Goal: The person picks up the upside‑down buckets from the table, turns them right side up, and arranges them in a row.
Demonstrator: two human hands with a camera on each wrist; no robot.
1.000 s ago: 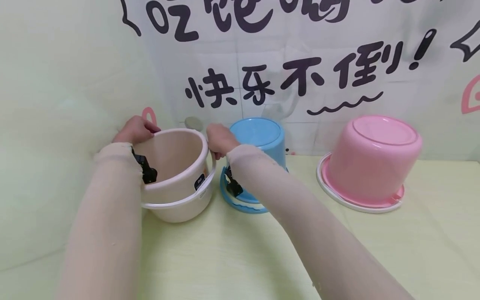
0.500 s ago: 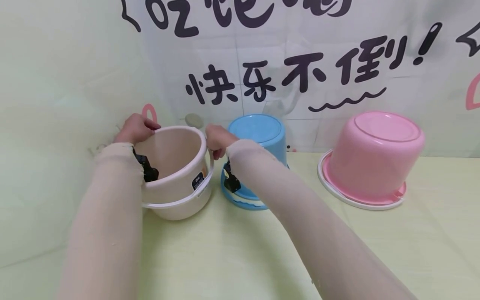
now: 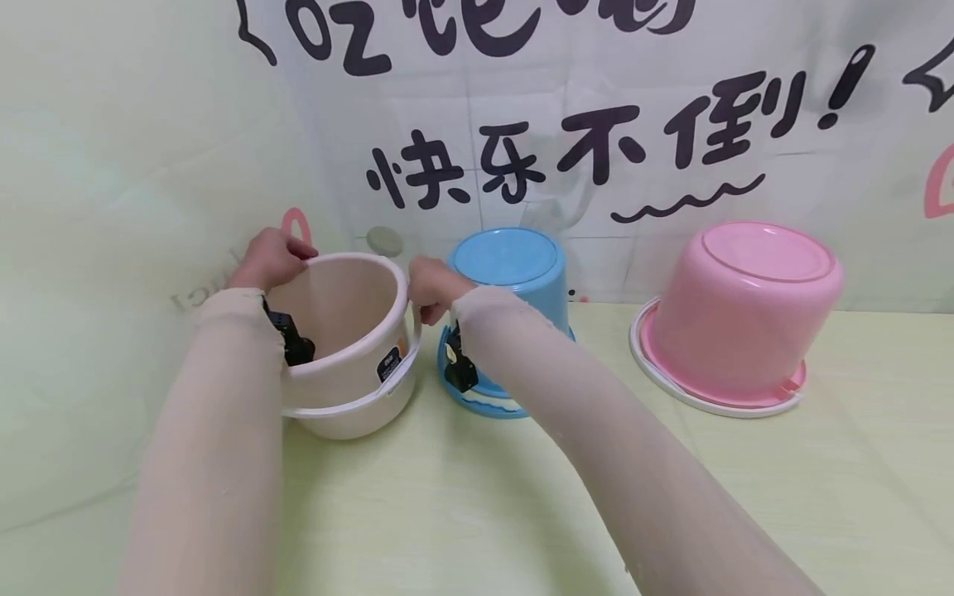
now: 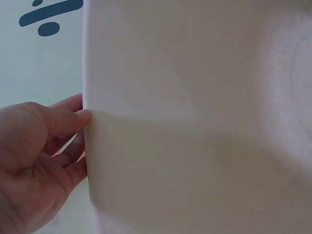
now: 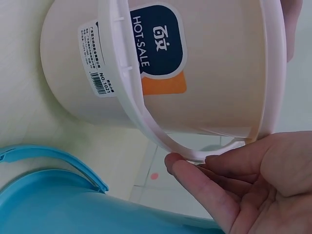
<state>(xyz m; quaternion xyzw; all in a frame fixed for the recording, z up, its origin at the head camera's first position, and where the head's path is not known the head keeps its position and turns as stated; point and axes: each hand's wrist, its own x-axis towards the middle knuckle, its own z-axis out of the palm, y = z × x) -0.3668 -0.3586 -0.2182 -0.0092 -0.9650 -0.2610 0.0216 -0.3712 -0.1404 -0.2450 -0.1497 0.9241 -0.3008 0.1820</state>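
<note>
An upright cream bucket [image 3: 343, 302] stands on the left of the table, its mouth tilted slightly toward me. My left hand [image 3: 272, 257] pinches its rim at the back left. In the left wrist view the thumb [image 4: 73, 122] lies at the rim's edge, with the other fingers partly hidden behind it. At the bucket's right side, my right hand [image 3: 436, 285] holds the white bail handle [image 5: 122, 63] close to where it joins the rim. This handle hangs down across the bucket's front, over a dark label [image 5: 158, 41] and a barcode sticker [image 5: 97, 58].
Just right of the cream bucket, a blue bucket [image 3: 510, 261] stands upside down, partly hidden by my right forearm. Farther right is an upside-down pink bucket [image 3: 753, 314] with its white handle [image 3: 671, 391] around the base. A printed wall sheet [image 3: 551, 91] rises behind the table [image 3: 477, 497].
The cream bucket has turned slightly, so more of its label shows, and its right side has shifted a little left. Both hands keep their places on it.
</note>
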